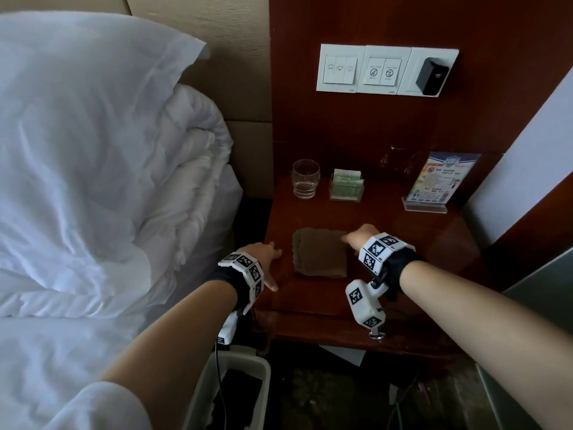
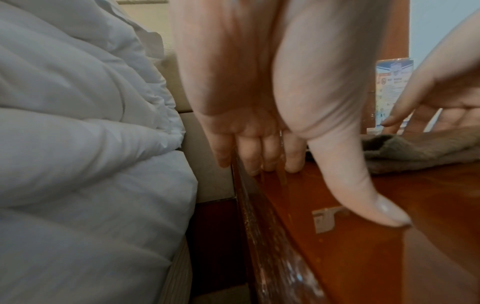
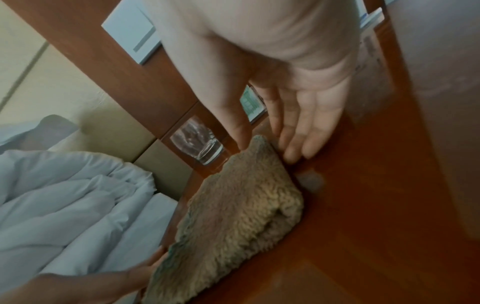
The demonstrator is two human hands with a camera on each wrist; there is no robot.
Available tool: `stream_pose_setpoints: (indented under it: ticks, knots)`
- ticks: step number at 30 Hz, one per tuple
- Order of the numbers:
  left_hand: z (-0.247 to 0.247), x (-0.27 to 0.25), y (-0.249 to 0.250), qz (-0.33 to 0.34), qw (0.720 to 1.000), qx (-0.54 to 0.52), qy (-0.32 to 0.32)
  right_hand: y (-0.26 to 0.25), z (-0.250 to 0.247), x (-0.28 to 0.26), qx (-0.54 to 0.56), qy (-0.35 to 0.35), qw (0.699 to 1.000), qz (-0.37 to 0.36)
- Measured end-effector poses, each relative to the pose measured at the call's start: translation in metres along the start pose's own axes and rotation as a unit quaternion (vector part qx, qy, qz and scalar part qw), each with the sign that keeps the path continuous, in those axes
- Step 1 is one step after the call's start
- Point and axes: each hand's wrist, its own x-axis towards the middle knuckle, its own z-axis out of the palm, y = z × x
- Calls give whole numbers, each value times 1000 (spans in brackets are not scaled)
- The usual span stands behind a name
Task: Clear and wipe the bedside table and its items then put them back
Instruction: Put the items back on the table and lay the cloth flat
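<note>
We note the right hand with fingers straight and relaxed, fingertips at the far right corner of the folded brown cloth, gripping nothing. The left hand is spread, its fingertips and thumb resting on the surface just left of the cloth. The cloth lies flat. Behind the cloth stand a glass, a small green card holder and an upright sign. The bed lies left of the cloth.
</note>
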Motion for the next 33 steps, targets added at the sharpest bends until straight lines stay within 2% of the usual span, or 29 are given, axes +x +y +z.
stream_pose_setpoints:
  ticks: [8, 11, 15, 18, 21, 24, 25, 26, 27, 29, 31, 33]
  knots:
    - [-3, 1, 1, -3, 1000, 13, -6, 9, 10, 3, 172, -127, 976, 43]
    - [-2, 1, 1, -3, 1000, 7, 1, 4, 11, -4, 205, -138, 968, 39]
    - [2, 2, 0, -3, 1000, -17, 11, 1, 10, -17, 212, -124, 969, -10]
    - [8, 1, -5, 3, 998, -65, 24, 2, 9, -23, 269, -129, 954, -44]
    - [14, -3, -6, 9, 973, -220, 65, -6, 5, -35, 295, -158, 939, -84]
    - [12, -10, -4, -12, 902, -405, 149, -23, -4, -54, 304, -209, 919, -142]
    - [10, -14, -3, -22, 865, -471, 169, -29, -8, -62, 304, -227, 911, -162]
    - [8, -18, -3, -29, 818, -547, 178, -36, -11, -70, 308, -244, 902, -180]
    - [7, -22, -1, -30, 762, -623, 176, -43, -14, -78, 311, -261, 892, -196]
    - [7, -34, -1, -30, 657, -742, 130, -55, -19, -92, 315, -294, 874, -224]
    - [11, -44, -8, -10, 574, -815, 74, -65, -21, -104, 315, -324, 859, -239]
    - [16, -55, -21, 21, 504, -862, 56, -73, -18, -112, 317, -346, 849, -243]
